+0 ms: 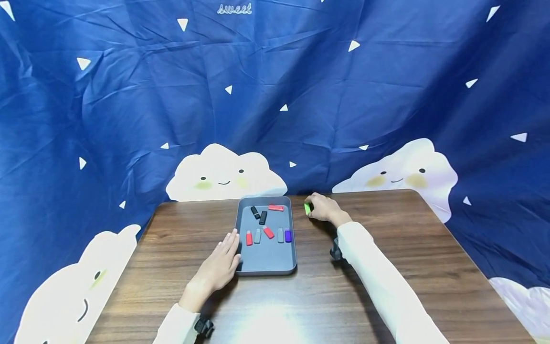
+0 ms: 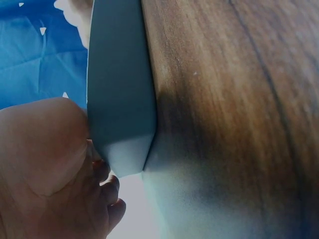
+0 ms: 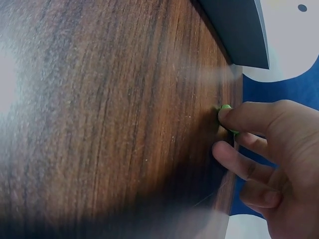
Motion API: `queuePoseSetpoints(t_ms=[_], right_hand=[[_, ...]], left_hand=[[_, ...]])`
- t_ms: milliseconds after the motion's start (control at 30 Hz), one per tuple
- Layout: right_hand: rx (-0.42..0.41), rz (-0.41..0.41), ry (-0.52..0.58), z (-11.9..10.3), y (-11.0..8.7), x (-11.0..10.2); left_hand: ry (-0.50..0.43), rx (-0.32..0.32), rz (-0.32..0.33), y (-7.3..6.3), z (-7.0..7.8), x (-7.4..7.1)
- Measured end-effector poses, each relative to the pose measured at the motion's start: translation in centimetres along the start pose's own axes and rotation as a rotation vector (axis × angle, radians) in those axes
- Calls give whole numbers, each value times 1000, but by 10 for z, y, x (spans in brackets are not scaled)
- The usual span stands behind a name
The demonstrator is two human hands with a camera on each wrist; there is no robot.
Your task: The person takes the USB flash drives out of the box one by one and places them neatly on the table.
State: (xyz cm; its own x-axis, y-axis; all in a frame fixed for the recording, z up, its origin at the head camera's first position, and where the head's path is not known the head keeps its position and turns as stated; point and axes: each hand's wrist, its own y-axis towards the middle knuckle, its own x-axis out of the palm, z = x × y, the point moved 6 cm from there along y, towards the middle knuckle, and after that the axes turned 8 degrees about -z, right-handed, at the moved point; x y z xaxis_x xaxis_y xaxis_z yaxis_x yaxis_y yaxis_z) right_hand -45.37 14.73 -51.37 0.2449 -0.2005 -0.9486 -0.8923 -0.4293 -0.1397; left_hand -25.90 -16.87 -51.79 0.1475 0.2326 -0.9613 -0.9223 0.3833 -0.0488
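My right hand point(image 1: 324, 209) is over the table's far part, just right of the tray, pinching a small green USB stick point(image 1: 307, 209) between thumb and fingers. In the right wrist view only slivers of the green USB stick point(image 3: 226, 106) show at the fingertips, close to the wood; the rest is hidden. My left hand point(image 1: 220, 263) lies with straight fingers along the left wall of a grey rectangular tray point(image 1: 266, 273). Inside the tray are several USB sticks: red point(image 1: 268, 232), black point(image 1: 263, 218), grey point(image 1: 280, 235) and purple point(image 1: 288, 235).
The brown wooden table point(image 1: 386, 248) extends on both sides of the tray and toward me. Behind its far edge hangs a blue curtain point(image 1: 258, 95) with white clouds and triangles. Dark wrist cameras sit on both arms, below white sleeves point(image 1: 378, 272).
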Motion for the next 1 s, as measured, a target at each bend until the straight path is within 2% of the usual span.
queuePoseSetpoints(t_ms=[633, 767, 1000], right_hand=[[-8, 10, 25, 1, -5, -7], [-23, 40, 24, -1, -6, -11], [-37, 83, 14, -9, -5, -20]], left_hand=[[-7, 1, -5, 2, 2, -1], [-12, 11, 8, 2, 3, -1], [-5, -11, -16, 2, -1, 2]])
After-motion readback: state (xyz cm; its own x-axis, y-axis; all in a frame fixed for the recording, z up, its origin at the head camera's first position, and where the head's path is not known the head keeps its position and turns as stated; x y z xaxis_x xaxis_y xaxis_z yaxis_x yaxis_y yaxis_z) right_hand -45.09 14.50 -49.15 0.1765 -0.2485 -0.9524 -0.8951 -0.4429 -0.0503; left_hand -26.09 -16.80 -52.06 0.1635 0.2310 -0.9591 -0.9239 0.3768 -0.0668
